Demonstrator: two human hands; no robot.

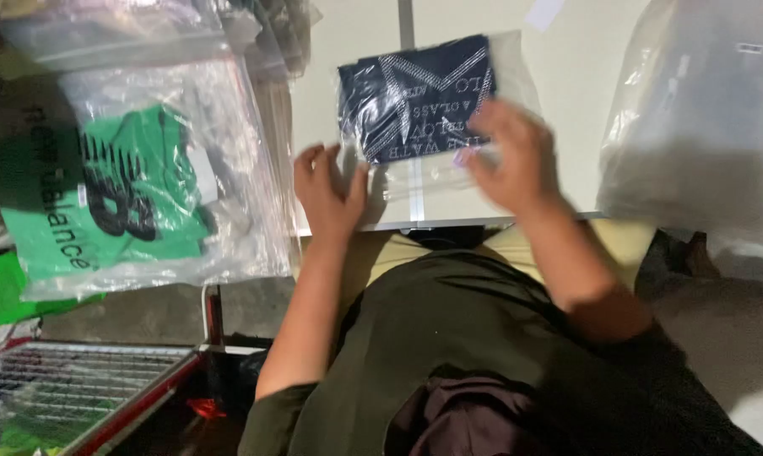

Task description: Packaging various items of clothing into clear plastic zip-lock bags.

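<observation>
While lying on the white table (pixel 584 76), navy folded garment in clear polybag (pixel 415 97) is being pressed flat, L hand (pixel 329 187) at bag's open end, fingers spread, R hand (pixel 512 156) on it, fingers wide, blurred.

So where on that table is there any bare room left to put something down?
Bare table shows between the bagged dark folded shirt and the big clear bag at right, and a strip above the shirt. The near edge is crowded by the left hand and right hand; bagged green clothes fill the left.

Dim overall, brighter tabletop, plastic glare, motion blur, dark shadowed edges
</observation>
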